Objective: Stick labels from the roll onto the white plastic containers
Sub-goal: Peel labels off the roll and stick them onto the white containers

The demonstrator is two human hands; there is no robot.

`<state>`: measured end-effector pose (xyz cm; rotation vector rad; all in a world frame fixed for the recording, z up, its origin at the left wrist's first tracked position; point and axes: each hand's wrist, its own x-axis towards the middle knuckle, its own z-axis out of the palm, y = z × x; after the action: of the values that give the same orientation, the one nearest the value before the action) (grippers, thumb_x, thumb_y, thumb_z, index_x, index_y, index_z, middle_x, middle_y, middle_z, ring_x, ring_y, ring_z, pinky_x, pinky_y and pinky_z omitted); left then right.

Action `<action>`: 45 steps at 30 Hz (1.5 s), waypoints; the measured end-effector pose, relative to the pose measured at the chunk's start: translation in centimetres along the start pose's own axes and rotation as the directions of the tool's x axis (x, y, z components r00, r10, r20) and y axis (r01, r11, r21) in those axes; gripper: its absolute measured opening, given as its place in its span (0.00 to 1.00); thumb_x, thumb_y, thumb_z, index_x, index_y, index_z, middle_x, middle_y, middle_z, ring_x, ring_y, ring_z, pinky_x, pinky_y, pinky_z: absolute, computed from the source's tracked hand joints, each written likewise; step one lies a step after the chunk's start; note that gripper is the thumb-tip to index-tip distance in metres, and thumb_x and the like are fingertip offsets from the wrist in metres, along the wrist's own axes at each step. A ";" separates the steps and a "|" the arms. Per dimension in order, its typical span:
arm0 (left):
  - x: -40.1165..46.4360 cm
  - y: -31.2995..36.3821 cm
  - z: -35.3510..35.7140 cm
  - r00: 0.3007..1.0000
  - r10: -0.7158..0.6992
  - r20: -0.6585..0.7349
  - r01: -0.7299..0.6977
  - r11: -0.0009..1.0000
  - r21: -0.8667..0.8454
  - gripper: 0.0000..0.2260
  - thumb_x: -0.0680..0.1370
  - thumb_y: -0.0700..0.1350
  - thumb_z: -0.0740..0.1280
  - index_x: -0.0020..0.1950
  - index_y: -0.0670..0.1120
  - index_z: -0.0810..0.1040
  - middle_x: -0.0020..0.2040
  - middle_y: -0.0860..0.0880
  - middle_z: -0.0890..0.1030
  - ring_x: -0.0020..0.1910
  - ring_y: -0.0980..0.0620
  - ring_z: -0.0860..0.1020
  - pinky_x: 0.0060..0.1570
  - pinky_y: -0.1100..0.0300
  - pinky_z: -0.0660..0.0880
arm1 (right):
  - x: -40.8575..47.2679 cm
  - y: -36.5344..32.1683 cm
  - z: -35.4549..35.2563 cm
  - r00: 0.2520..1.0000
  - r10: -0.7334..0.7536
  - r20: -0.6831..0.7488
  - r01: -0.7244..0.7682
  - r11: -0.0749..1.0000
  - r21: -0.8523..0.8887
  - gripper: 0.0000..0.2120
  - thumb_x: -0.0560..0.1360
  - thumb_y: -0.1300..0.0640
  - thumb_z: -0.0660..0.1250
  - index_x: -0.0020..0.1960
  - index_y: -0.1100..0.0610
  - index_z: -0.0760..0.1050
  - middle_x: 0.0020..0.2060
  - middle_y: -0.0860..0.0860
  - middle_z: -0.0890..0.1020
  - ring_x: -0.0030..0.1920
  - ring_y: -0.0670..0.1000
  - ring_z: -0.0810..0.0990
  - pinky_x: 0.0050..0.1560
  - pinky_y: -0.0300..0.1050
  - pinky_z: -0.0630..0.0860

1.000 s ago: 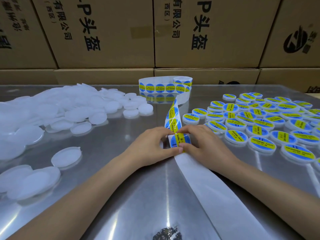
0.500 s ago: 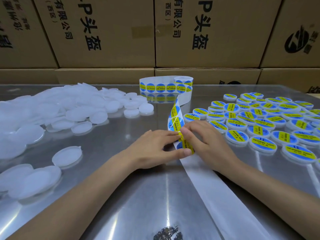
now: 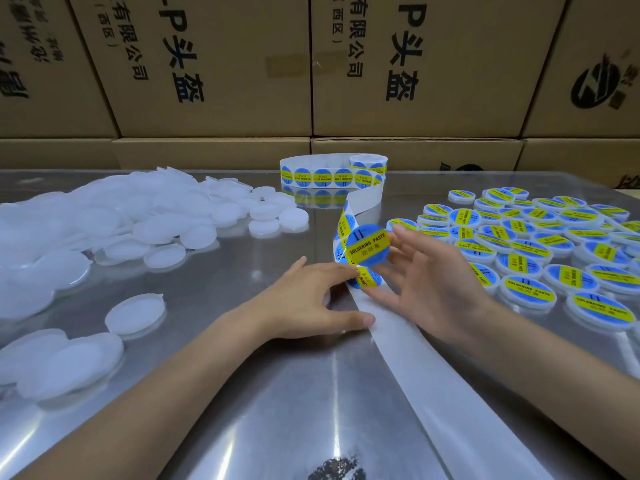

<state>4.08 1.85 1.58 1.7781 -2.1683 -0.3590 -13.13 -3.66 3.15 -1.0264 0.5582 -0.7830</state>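
Note:
A round blue and yellow label (image 3: 367, 248) is lifted off the strip and faces me. It clings to the fingertips of my right hand (image 3: 433, 289), whose fingers are spread and straight. My left hand (image 3: 308, 303) lies flat on the table, with its thumb and fingertips pressing on the label strip (image 3: 341, 230) and the bare backing paper (image 3: 433, 393). The label roll (image 3: 332, 176) stands at the back centre. Plain white containers (image 3: 104, 220) are heaped on the left. Labelled containers (image 3: 519, 258) lie on the right.
The shiny metal table (image 3: 242, 410) reflects light. Cardboard boxes (image 3: 207, 64) form a wall along its far edge. A few single white containers (image 3: 135, 315) lie near my left forearm. The backing paper runs off toward the bottom right.
Both hands were pinching at a label on the strip. My right hand has since peeled it off and raised it, opening its fingers. My left hand has flattened onto the strip.

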 end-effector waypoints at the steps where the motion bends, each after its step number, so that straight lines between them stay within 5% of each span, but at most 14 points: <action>1: 0.0 0.0 -0.1 1.000 0.005 -0.018 -0.005 1.000 -0.004 0.29 0.73 0.64 0.65 0.71 0.56 0.66 0.66 0.62 0.70 0.64 0.65 0.65 0.73 0.46 0.51 | 0.0 0.1 0.0 0.999 0.040 -0.010 -0.040 0.999 0.002 0.15 0.67 0.48 0.67 0.52 0.51 0.76 0.51 0.50 0.82 0.55 0.49 0.81 0.52 0.51 0.76; 4: 0.1 -0.2 -0.8 0.992 0.014 -0.126 -0.006 0.998 0.060 0.28 0.73 0.60 0.68 0.70 0.52 0.69 0.65 0.57 0.72 0.64 0.59 0.69 0.68 0.51 0.63 | 0.1 0.3 -0.1 0.995 0.077 -0.056 -0.077 0.997 0.003 0.09 0.74 0.50 0.64 0.52 0.51 0.76 0.53 0.50 0.81 0.54 0.50 0.80 0.53 0.50 0.75; 9: -0.5 -1.2 -2.2 0.867 -0.435 -0.241 0.487 0.841 0.235 0.32 0.64 0.73 0.64 0.55 0.50 0.74 0.57 0.51 0.74 0.58 0.48 0.73 0.55 0.53 0.73 | 0.3 0.3 -0.4 0.992 0.086 -0.090 -0.084 0.996 0.024 0.10 0.75 0.52 0.64 0.55 0.52 0.78 0.55 0.50 0.81 0.57 0.50 0.80 0.52 0.49 0.76; 12: -0.5 -1.4 -2.4 0.821 -0.509 -0.260 0.564 0.793 0.231 0.29 0.63 0.73 0.64 0.45 0.49 0.71 0.50 0.49 0.76 0.52 0.46 0.75 0.44 0.55 0.71 | 0.4 0.5 -0.3 0.992 0.079 -0.097 -0.076 0.997 0.034 0.12 0.75 0.52 0.65 0.57 0.52 0.77 0.55 0.50 0.82 0.57 0.49 0.80 0.52 0.49 0.77; 20: 0.0 0.6 -1.1 0.928 -0.159 -0.338 0.157 0.987 -0.034 0.24 0.67 0.52 0.74 0.61 0.50 0.73 0.56 0.52 0.76 0.55 0.54 0.73 0.54 0.60 0.69 | 0.5 0.9 -0.4 0.996 0.030 -0.088 -0.030 1.000 -0.001 0.08 0.73 0.53 0.67 0.51 0.51 0.80 0.50 0.47 0.85 0.51 0.46 0.82 0.54 0.45 0.76; 25: 0.4 1.2 -0.4 0.898 -0.191 -0.396 0.076 0.955 -0.287 0.26 0.68 0.44 0.73 0.65 0.51 0.73 0.56 0.56 0.79 0.48 0.59 0.76 0.51 0.68 0.71 | 0.5 1.1 -0.3 0.997 0.018 -0.075 -0.021 0.999 -0.036 0.13 0.64 0.49 0.70 0.47 0.51 0.83 0.49 0.46 0.85 0.51 0.45 0.81 0.51 0.42 0.76; 27: 0.5 0.7 0.0 0.911 -0.207 -0.356 0.113 0.957 -0.267 0.27 0.68 0.47 0.74 0.66 0.51 0.72 0.57 0.56 0.79 0.53 0.59 0.76 0.54 0.65 0.71 | 0.4 1.1 -0.3 0.998 0.017 -0.064 -0.020 0.999 -0.043 0.08 0.65 0.50 0.70 0.42 0.50 0.84 0.47 0.46 0.85 0.48 0.44 0.82 0.51 0.41 0.76; 31: 0.2 0.6 0.5 0.916 -0.137 -0.376 0.071 0.981 -0.182 0.25 0.69 0.54 0.74 0.65 0.54 0.73 0.55 0.61 0.74 0.56 0.57 0.70 0.49 0.66 0.62 | 0.7 1.1 -0.4 0.994 0.025 -0.110 -0.026 1.000 -0.005 0.08 0.73 0.53 0.68 0.50 0.53 0.81 0.48 0.48 0.85 0.52 0.46 0.82 0.49 0.42 0.77; 36: 0.6 0.4 1.1 0.964 -0.089 -0.252 0.024 0.968 -0.249 0.27 0.72 0.54 0.72 0.69 0.50 0.71 0.60 0.52 0.79 0.58 0.52 0.76 0.58 0.55 0.72 | 0.7 1.0 -0.3 0.991 0.033 -0.130 -0.033 0.999 0.008 0.10 0.74 0.54 0.67 0.54 0.54 0.79 0.50 0.47 0.85 0.56 0.45 0.80 0.48 0.42 0.77; 40: 0.4 0.7 0.9 0.907 -0.027 -0.420 -0.065 0.977 -0.203 0.28 0.69 0.49 0.76 0.67 0.50 0.73 0.57 0.54 0.79 0.54 0.56 0.77 0.56 0.57 0.73 | 0.7 1.2 -0.4 0.992 0.015 -0.127 -0.015 1.000 0.000 0.11 0.75 0.53 0.66 0.55 0.54 0.79 0.53 0.48 0.84 0.59 0.46 0.78 0.51 0.42 0.76; 45: 0.5 1.3 0.7 0.821 0.084 -0.564 -0.170 0.980 -0.102 0.31 0.68 0.47 0.76 0.68 0.46 0.70 0.60 0.53 0.78 0.56 0.53 0.76 0.58 0.54 0.73 | 0.7 1.6 -0.1 0.982 -0.064 -0.178 0.061 0.998 -0.025 0.07 0.74 0.55 0.68 0.41 0.52 0.84 0.45 0.48 0.85 0.50 0.45 0.79 0.40 0.35 0.77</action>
<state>2.56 1.62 1.43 1.4145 -1.7696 0.0404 -12.25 -3.82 1.65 -1.0010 0.6904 -0.9332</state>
